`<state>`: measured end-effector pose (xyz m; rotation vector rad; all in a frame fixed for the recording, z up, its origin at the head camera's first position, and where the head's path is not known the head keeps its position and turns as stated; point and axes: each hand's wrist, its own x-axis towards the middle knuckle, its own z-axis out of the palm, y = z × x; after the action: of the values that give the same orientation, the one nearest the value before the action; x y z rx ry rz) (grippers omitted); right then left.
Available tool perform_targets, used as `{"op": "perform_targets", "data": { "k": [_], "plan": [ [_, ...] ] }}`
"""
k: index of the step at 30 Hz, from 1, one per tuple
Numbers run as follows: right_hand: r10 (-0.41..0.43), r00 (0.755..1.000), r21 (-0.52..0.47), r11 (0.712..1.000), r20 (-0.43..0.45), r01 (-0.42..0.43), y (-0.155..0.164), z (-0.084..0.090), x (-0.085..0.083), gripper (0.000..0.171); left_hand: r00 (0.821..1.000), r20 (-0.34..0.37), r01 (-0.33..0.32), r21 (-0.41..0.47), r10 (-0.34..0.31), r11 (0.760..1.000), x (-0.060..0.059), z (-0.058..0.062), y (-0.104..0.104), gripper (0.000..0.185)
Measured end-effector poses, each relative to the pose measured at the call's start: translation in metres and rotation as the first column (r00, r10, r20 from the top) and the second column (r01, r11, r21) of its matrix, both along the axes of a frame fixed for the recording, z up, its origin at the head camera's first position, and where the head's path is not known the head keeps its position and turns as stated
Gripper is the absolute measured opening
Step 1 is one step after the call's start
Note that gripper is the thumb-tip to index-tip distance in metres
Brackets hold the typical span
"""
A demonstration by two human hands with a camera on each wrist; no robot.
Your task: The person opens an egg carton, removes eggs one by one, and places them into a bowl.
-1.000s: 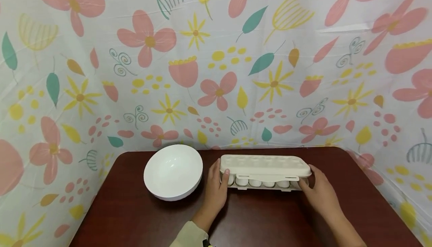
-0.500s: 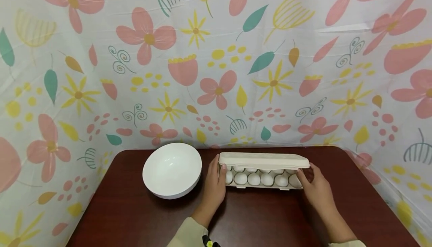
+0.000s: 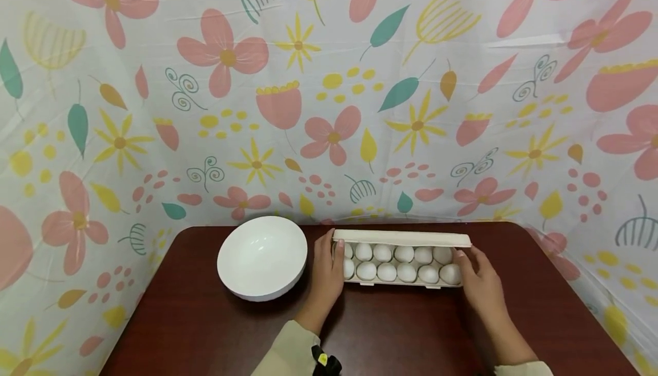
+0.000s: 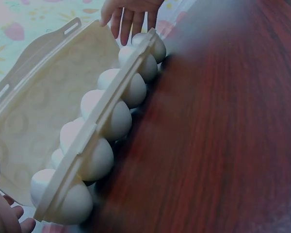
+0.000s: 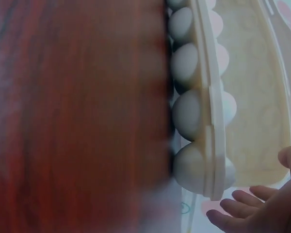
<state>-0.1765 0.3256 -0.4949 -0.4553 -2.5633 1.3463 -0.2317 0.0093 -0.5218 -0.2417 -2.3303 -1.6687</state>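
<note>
A beige egg carton [image 3: 401, 282] lies across the far middle of the dark red table [image 3: 401, 330]. Its lid [image 3: 401, 238] stands raised at the back, baring two rows of white eggs [image 3: 386, 272]. My left hand [image 3: 331, 253] holds the lid's left end, thumb in front and fingers behind. At the right end my right hand [image 3: 469, 260] holds the lid the same way. The left wrist view runs along the eggs [image 4: 111, 121] and the opened lid [image 4: 39, 107] to the right hand [image 4: 131, 14] at the far end. In the right wrist view the right hand's fingers [image 5: 252, 208] sit beside the lid [image 5: 254, 97].
A white bowl [image 3: 262, 256] with nothing in it stands on the table just left of my left hand. Flowered cloth [image 3: 329, 107] walls the table in at the back and on both sides. Bare tabletop lies in front of the carton.
The carton lid has swung up and back from nearly closed to upright, uncovering both rows of eggs. Both hands stayed at the carton's ends and rose slightly with the lid.
</note>
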Motion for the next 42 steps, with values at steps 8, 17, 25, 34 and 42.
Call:
{"op": "perform_targets", "data": {
  "k": [8, 17, 25, 34, 42],
  "plan": [
    [-0.043, 0.999, -0.11, 0.993, -0.012, 0.042, 0.007, -0.005, -0.003, 0.054, 0.999, 0.048, 0.004, 0.08, -0.008, 0.997, -0.005, -0.001, 0.005, 0.059],
    [-0.053, 0.993, -0.3, 0.954, -0.104, 0.02, 0.001, -0.005, -0.016, 0.049, 1.0, 0.0, -0.025, 0.082, 0.025, 0.996, -0.017, -0.001, 0.006, 0.052],
    [-0.033, 0.994, -0.317, 0.948, -0.102, -0.001, 0.006, -0.006, -0.021, 0.051, 0.997, 0.066, -0.047, 0.11, 0.04, 0.993, -0.029, -0.011, 0.007, 0.058],
    [0.132, 0.991, -0.229, 0.964, -0.018, -0.132, 0.014, -0.011, -0.023, 0.062, 0.994, 0.086, 0.05, 0.209, -0.069, 0.977, -0.034, -0.018, 0.009, 0.054],
    [0.24, 0.971, -0.144, 0.961, 0.002, -0.237, 0.017, -0.014, -0.027, 0.066, 0.991, 0.13, 0.0, 0.167, -0.022, 0.986, -0.034, -0.018, 0.005, 0.052]
  ]
}}
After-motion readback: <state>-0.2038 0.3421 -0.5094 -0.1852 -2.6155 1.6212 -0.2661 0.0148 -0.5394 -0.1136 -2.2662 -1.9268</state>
